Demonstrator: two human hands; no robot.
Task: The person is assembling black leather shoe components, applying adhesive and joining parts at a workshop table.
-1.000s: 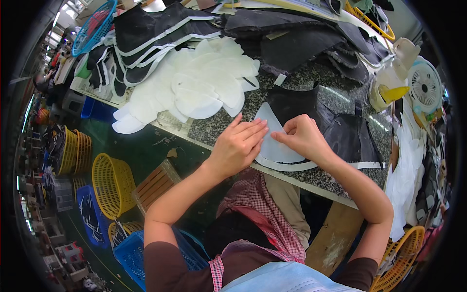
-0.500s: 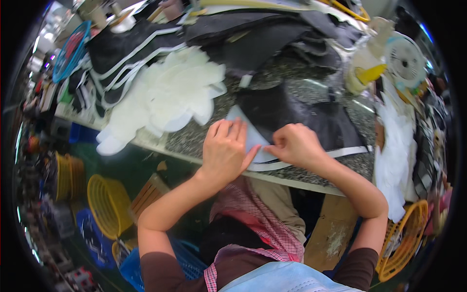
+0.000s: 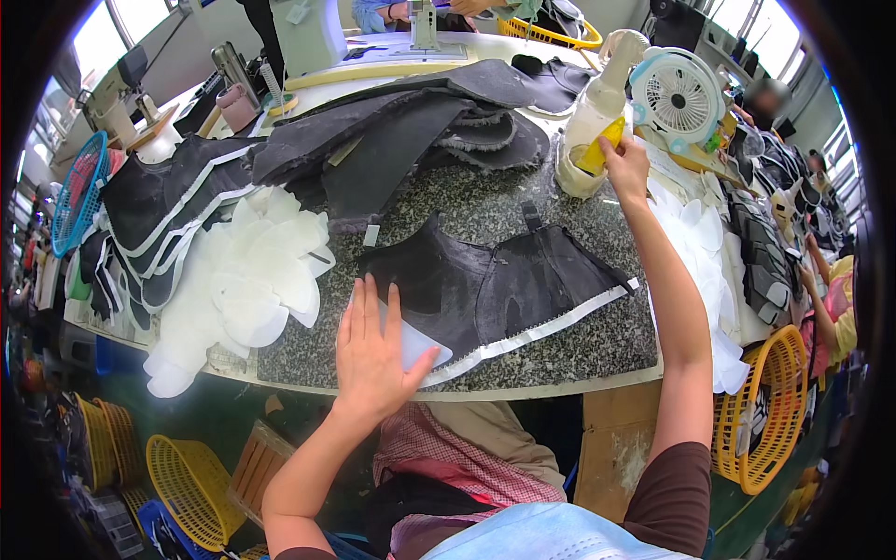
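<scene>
A black shoe upper (image 3: 452, 273) with white tape along its near edge lies flat on the speckled work surface (image 3: 308, 359). My left hand (image 3: 366, 353) is pressed flat, fingers stretched out, over a translucent white stiffener piece (image 3: 425, 349) at the upper's left corner. Part of that piece is hidden under the hand. Out to the right, my right hand (image 3: 627, 166) pinches a yellow scraper (image 3: 599, 149). The scraper's lower end is inside a whitish, smeared plastic container (image 3: 571, 175) with a tall bottle-like back.
Loose white stiffener pieces (image 3: 247, 271) spread at the left, and more white pieces (image 3: 695, 243) at the right edge. Black uppers (image 3: 401, 121) are heaped behind. A white fan (image 3: 679, 98) stands beside the container. Yellow baskets (image 3: 191, 485) sit on the floor. Other people work farther back.
My right hand has moved from the upper's left corner to the container and now holds the yellow scraper. My left hand stays on the stiffener piece. The view has tilted upward.
</scene>
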